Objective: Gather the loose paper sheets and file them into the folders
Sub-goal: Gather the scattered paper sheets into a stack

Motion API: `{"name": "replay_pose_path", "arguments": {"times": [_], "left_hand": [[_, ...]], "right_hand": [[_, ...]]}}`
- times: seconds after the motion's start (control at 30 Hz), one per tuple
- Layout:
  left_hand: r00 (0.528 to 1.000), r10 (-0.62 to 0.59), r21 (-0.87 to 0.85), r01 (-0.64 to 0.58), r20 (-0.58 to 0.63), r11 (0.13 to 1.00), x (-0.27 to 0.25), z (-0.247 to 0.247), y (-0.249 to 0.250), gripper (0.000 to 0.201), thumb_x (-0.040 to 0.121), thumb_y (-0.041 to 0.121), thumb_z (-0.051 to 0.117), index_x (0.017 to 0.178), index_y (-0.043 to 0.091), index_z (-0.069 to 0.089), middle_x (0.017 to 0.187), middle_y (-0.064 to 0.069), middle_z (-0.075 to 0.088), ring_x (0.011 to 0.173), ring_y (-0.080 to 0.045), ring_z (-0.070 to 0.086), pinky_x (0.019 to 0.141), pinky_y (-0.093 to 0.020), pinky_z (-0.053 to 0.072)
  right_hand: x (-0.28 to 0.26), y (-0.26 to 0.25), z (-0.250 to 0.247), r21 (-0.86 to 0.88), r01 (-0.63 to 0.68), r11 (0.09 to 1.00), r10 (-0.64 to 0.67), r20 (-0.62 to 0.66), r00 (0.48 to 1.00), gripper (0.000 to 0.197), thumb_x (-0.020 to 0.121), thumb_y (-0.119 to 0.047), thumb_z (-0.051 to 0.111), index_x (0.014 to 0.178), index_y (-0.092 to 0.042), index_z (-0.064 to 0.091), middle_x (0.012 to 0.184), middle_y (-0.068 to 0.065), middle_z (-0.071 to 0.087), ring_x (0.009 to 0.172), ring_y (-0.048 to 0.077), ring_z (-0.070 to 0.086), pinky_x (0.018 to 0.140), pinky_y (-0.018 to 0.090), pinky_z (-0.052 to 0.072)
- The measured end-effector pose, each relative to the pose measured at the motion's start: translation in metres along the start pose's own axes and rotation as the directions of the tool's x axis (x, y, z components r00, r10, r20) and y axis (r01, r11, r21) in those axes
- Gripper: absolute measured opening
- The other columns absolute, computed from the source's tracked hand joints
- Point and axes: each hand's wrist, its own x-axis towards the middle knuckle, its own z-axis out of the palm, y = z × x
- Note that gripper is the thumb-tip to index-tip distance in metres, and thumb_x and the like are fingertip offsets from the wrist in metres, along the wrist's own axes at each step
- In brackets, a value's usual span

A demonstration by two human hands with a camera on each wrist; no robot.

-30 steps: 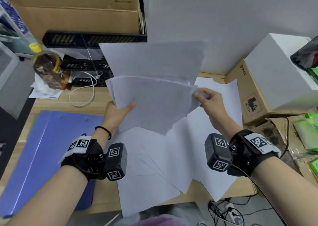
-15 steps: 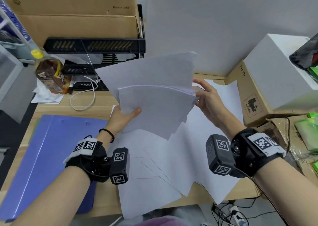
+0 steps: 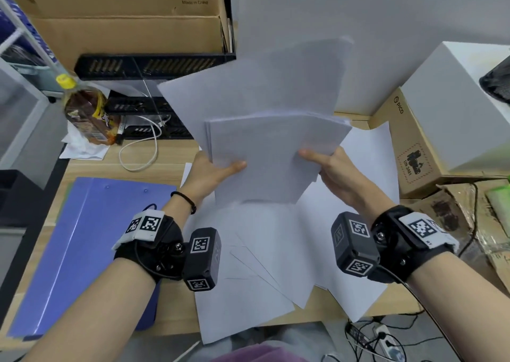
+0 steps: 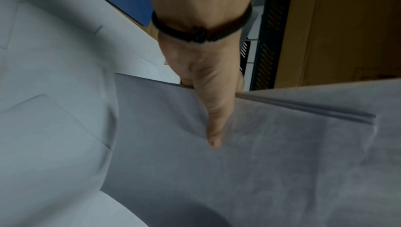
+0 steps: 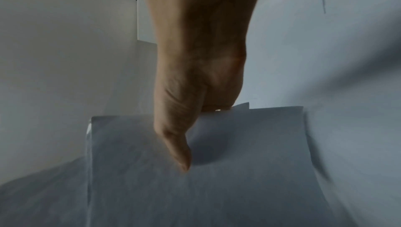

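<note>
A stack of white paper sheets [image 3: 273, 152] is held up above the desk, with one larger sheet fanned out behind it. My left hand [image 3: 212, 172] grips the stack's lower left edge, thumb on the front; the left wrist view shows that thumb [image 4: 213, 128] pressed on the stack [image 4: 260, 162]. My right hand [image 3: 328, 168] grips the lower right edge, thumb [image 5: 175, 145] on the front of the stack [image 5: 195, 188]. Several loose sheets [image 3: 270, 265] lie spread on the desk below. A blue folder [image 3: 91, 245] lies flat at the left.
A tea bottle [image 3: 88, 113] and a white cable [image 3: 143, 152] sit at the back left by black trays [image 3: 154, 63]. A cardboard box [image 3: 124, 16] stands behind. A brown box [image 3: 408, 146] and a white box [image 3: 455, 99] stand at the right. The desk's front edge [image 3: 171, 331] is near.
My right hand has slid from the stack's upper right edge down to its lower right edge. The stack has squared up and tilted more upright.
</note>
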Motion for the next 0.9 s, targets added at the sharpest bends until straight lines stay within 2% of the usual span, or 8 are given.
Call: {"name": "replay_pose_path", "arguments": {"times": [0.17,0.33,0.4,0.5,0.67,0.73,0.8,0.9], "left_hand": [[1.0,0.005,0.007,-0.005,0.004,1.0,-0.002,-0.005,-0.001,0.043,0.073,0.012,0.081,0.113,0.012,0.065,0.109,0.002,0.071,0.099,-0.008,0.068,0.088,-0.022,0.052],[0.999,-0.025,0.012,0.025,0.036,1.0,-0.01,-0.003,-0.008,0.035,0.077,0.01,0.077,0.104,0.028,0.064,0.107,0.008,0.07,0.095,-0.001,0.066,0.087,-0.022,0.051],[1.0,-0.021,0.009,0.021,0.018,1.0,-0.009,-0.001,-0.006,0.034,0.077,0.012,0.078,0.106,0.025,0.065,0.106,0.008,0.07,0.095,-0.001,0.066,0.085,-0.02,0.051],[0.999,-0.009,-0.025,0.008,-0.031,1.0,-0.006,0.003,0.006,0.034,0.078,0.013,0.078,0.109,0.018,0.065,0.106,0.005,0.071,0.092,-0.002,0.068,0.083,-0.022,0.053],[0.994,0.103,-0.087,-0.106,-0.037,0.991,0.002,0.001,0.031,0.03,0.077,0.007,0.077,0.101,0.023,0.066,0.105,0.004,0.071,0.092,-0.004,0.069,0.076,-0.019,0.055],[0.995,0.093,-0.081,-0.095,-0.036,0.992,0.003,-0.003,0.027,0.031,0.077,0.007,0.077,0.103,0.021,0.066,0.106,0.004,0.071,0.094,-0.007,0.069,0.078,-0.021,0.056],[0.999,0.031,-0.005,-0.031,-0.016,1.0,0.001,-0.006,0.015,0.031,0.078,0.008,0.076,0.105,0.021,0.065,0.105,0.006,0.071,0.092,-0.006,0.068,0.082,-0.023,0.055],[0.997,-0.046,0.141,0.038,0.054,0.989,0.0,-0.004,-0.001,0.029,0.083,0.009,0.072,0.109,0.017,0.062,0.107,0.002,0.068,0.096,-0.01,0.064,0.084,-0.023,0.051]], "right_hand": [[0.0,0.002,-0.001,-0.11,-0.025,0.994,0.032,0.062,0.998,0.037,0.086,-0.007,0.068,0.121,-0.015,0.063,0.121,0.003,0.07,0.111,0.018,0.066,0.09,0.028,0.053],[0.001,0.035,-0.004,-0.181,-0.154,0.971,0.151,-0.03,0.988,0.039,0.087,-0.009,0.067,0.125,-0.016,0.061,0.121,-0.004,0.069,0.114,0.013,0.061,0.09,0.022,0.044],[0.003,0.04,-0.004,-0.195,-0.172,0.966,0.165,-0.052,0.985,0.039,0.09,-0.008,0.063,0.129,-0.013,0.058,0.124,-0.003,0.067,0.117,0.012,0.059,0.088,0.021,0.043],[0.005,0.03,0.001,-0.172,-0.134,0.976,0.124,-0.066,0.99,0.035,0.093,-0.008,0.059,0.128,-0.011,0.059,0.124,-0.003,0.066,0.116,0.013,0.06,0.084,0.02,0.046],[0.01,-0.006,0.006,-0.12,-0.014,0.993,0.004,-0.085,0.996,0.03,0.092,-0.015,0.063,0.122,-0.015,0.061,0.121,-0.001,0.069,0.11,0.015,0.066,0.091,0.028,0.052],[0.008,-0.006,0.006,-0.135,-0.028,0.99,0.02,-0.066,0.998,0.031,0.092,-0.014,0.062,0.123,-0.017,0.06,0.121,-0.004,0.069,0.105,0.009,0.067,0.085,0.019,0.053],[0.006,0.006,0.007,-0.197,-0.09,0.976,0.076,-0.079,0.994,0.035,0.094,-0.01,0.058,0.128,-0.017,0.055,0.122,-0.007,0.065,0.096,-0.001,0.063,0.069,0.006,0.047],[0.008,0.03,0.01,-0.265,-0.195,0.944,0.167,-0.126,0.978,0.038,0.097,-0.006,0.049,0.134,-0.014,0.053,0.129,-0.003,0.061,0.09,-0.006,0.054,0.065,0.013,0.04]]}}
